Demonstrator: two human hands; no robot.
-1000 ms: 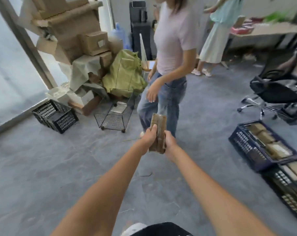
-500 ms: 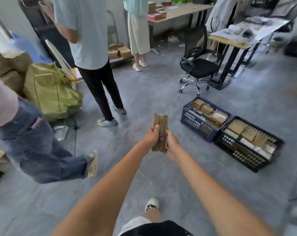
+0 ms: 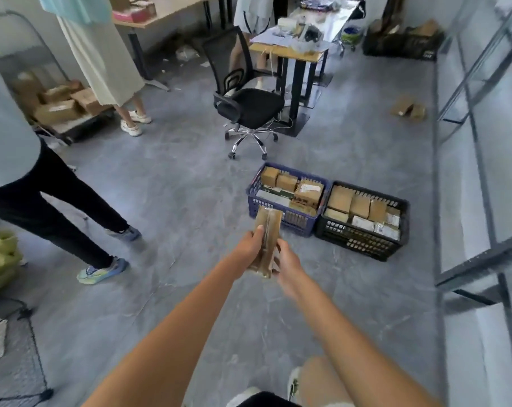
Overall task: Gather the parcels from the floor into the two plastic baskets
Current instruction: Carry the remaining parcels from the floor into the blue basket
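Parcels (image 3: 267, 230) held upright at centre, two flat brown packs pressed face to face, long axis running near to far, top edge tilted toward far side. Left hand (image 3: 249, 245) pressed flat on left face, thumb laid up along it. Right hand (image 3: 288, 259) curled against right face. Both forearms extended forward. Blue basket (image 3: 256, 201) and black basket (image 3: 363, 245) seen just beyond on floor (image 3: 175, 201), side by side, both holding parcels.
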